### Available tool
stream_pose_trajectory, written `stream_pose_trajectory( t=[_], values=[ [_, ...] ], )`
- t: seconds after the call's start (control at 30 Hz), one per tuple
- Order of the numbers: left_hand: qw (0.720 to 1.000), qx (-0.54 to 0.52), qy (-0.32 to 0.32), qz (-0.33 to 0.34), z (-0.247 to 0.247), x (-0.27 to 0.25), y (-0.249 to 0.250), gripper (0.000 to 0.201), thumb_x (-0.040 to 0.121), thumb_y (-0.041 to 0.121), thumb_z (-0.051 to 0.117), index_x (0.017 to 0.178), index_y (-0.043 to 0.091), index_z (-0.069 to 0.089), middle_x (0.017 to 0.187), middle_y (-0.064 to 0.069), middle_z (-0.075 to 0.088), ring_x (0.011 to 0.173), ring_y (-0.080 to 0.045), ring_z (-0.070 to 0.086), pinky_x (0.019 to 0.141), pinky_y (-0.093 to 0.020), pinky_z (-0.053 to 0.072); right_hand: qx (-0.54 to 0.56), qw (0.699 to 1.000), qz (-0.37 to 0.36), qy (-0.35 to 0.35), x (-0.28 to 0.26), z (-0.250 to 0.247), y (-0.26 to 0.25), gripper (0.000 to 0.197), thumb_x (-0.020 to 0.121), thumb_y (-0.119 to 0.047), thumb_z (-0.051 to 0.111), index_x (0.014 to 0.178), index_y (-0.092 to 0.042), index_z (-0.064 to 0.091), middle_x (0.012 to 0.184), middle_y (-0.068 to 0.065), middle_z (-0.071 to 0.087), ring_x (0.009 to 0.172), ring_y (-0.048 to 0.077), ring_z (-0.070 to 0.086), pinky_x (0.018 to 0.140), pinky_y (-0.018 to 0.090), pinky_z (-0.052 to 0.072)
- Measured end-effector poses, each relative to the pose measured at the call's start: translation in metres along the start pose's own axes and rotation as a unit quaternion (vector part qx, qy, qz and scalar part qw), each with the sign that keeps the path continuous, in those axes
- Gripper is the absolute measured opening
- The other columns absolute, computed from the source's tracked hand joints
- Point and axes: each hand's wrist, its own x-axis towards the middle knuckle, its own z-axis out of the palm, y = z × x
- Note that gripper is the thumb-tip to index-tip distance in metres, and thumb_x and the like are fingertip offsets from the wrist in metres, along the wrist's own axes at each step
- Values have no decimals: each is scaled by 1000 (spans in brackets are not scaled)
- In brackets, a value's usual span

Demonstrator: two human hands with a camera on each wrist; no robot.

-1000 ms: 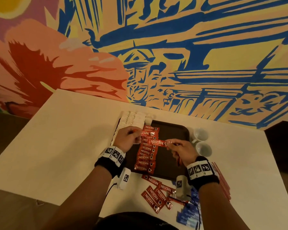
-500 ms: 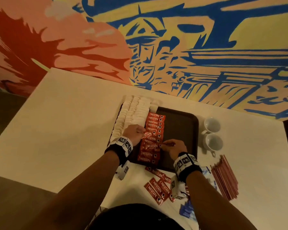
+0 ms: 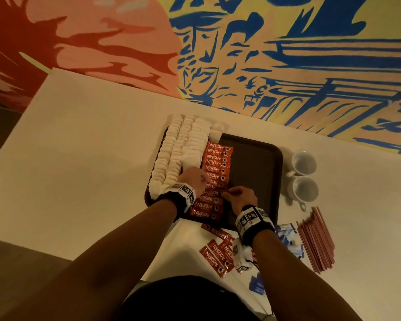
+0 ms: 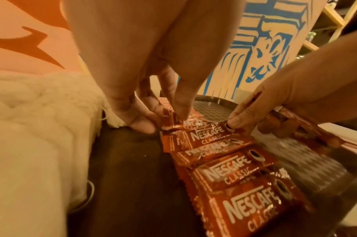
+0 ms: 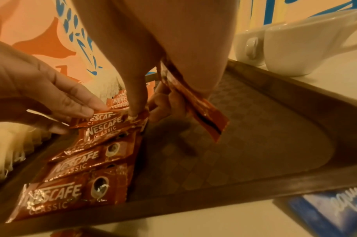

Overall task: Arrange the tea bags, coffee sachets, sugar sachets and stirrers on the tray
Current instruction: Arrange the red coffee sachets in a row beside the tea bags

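A big white table point(image 3: 79, 158) stands by a painted wall point(image 3: 287, 54). On it sits a dark tray point(image 3: 257, 172). White tea bags point(image 3: 178, 154) lie in rows on the tray's left side. Next to them runs a line of red coffee sachets point(image 3: 214, 177). Two white cups point(image 3: 303, 177) stand just right of the tray. Pink stirrers point(image 3: 315, 239), blue sachets point(image 3: 287, 237) and more red loose sachets point(image 3: 218, 253) lie on the table near the person. The left hand point(image 3: 195, 179) pinches one end of a sachet in the line point(image 4: 201, 126). The right hand point(image 3: 241, 199) presses a fingertip on its other end and holds a spare sachet point(image 5: 201, 112) under curled fingers.
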Motion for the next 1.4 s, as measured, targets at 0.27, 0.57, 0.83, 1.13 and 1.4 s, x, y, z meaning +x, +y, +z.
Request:
stream_pose_trajectory(
  t=[0.27, 0.57, 0.83, 1.13, 1.4],
  values=[
    [994, 106, 21, 34, 2, -1, 4, 20, 91, 17, 64, 98, 33, 74, 117, 4, 63, 112, -17, 57, 101, -33, 48, -5, 1000, 5, -25, 3, -4, -1, 21, 87, -25, 80, 102, -22, 66, 104, -1, 67, 85, 13, 61, 66, 25, 48],
    [988, 139, 52, 52, -14, -17, 24, 20, 93, 24, 59, 110, 27, 69, 113, 3, 66, 113, -21, 55, 97, -38, 49, 33, 999, -13, -23, -16, -37, -5, 49, 97, -64, 48, 117, -21, 63, 103, 1, 72, 88, 16, 63, 79, 35, 51],
    [986, -97, -30, 130, -55, -73, 60, 20, 93, 37, 67, 112, 31, 71, 116, 15, 67, 108, -4, 59, 94, -24, 44, 447, 865, -66, -219, -71, -93, -23, 57, 95, -42, 48, 130, 1, 59, 92, 16, 68, 59, 19, 47, 57, 30, 35],
    [950, -226, -138, 168, -47, -148, 85, 41, 77, 25, 86, 114, 22, 67, 102, 9, 73, 93, 3, 67, 83, -12, 47, 627, 705, -154, -293, -136, -99, -29, 40, 73, -23, 41, 98, 1, 60, 79, 11, 51, 66, 22, 44, 65, 34, 34],
    [939, -283, -78, 179, -44, -181, 84, 13, 100, 17, 58, 113, 18, 61, 95, -4, 77, 88, -23, 73, 87, -41, 59, 488, 829, -213, -171, -160, -102, -8, 23, 102, -15, 52, 117, -5, 67, 89, 4, 73, 88, 17, 71, 85, 32, 53]
  ],
)
